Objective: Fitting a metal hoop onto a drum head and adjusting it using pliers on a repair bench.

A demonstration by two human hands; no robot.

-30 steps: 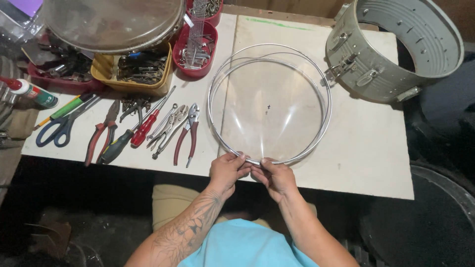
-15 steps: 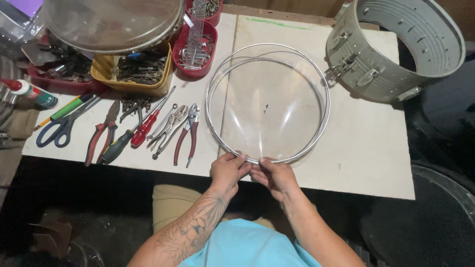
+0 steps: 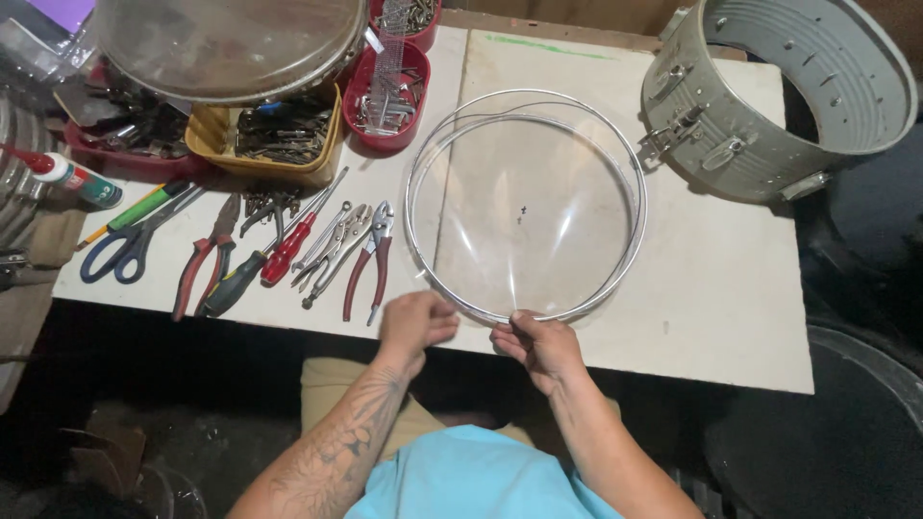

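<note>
both hands pinch the near rim of a clear drumhead with a metal hoop (image 3: 525, 207), lying flat on the white table (image 3: 711, 288): the left hand (image 3: 415, 322) curled into a loose fist on it, the right hand (image 3: 540, 344) with thumb and fingers closed over the hoop. just left lie red-handled pliers (image 3: 370, 259) and a screwdriver (image 3: 288, 248); far right, a grey drum shell (image 3: 769, 91) on its side. forearms reach up from the near edge.
</note>
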